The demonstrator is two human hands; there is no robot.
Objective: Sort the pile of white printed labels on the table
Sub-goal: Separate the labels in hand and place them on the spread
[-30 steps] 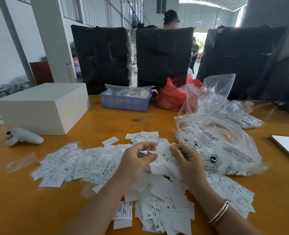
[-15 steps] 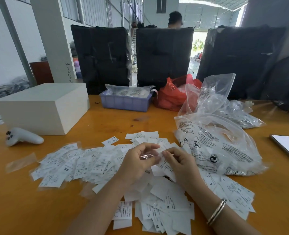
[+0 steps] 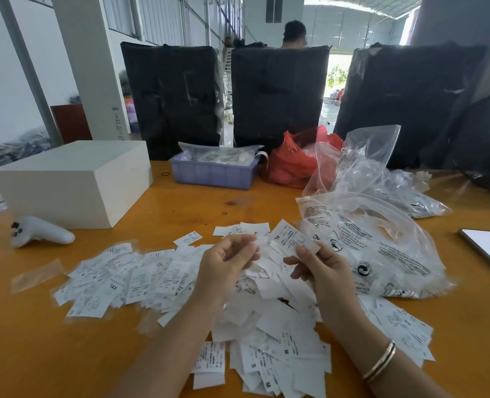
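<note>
A wide pile of white printed labels (image 3: 163,278) covers the orange table (image 3: 37,354), spread flat to the left and heaped in front of me around (image 3: 278,337). Sizes such as XXL, S and M are printed on them. My right hand (image 3: 321,271) pinches one label marked XL (image 3: 291,237) between thumb and fingers and holds it up above the heap. My left hand (image 3: 225,265) hovers beside it with fingers curled, pinching a small label at its fingertips; that piece is mostly hidden. The two hands are a little apart.
A white box (image 3: 71,182) and a white controller (image 3: 41,232) lie at the left. A purple basket (image 3: 213,175) and red bag (image 3: 291,165) stand at the back. Printed clear plastic bags (image 3: 381,248) crowd the right, with a phone (image 3: 487,248) beyond.
My right hand has lifted the XL label up and away to the right. The hands, close together half a second ago, have drawn apart.
</note>
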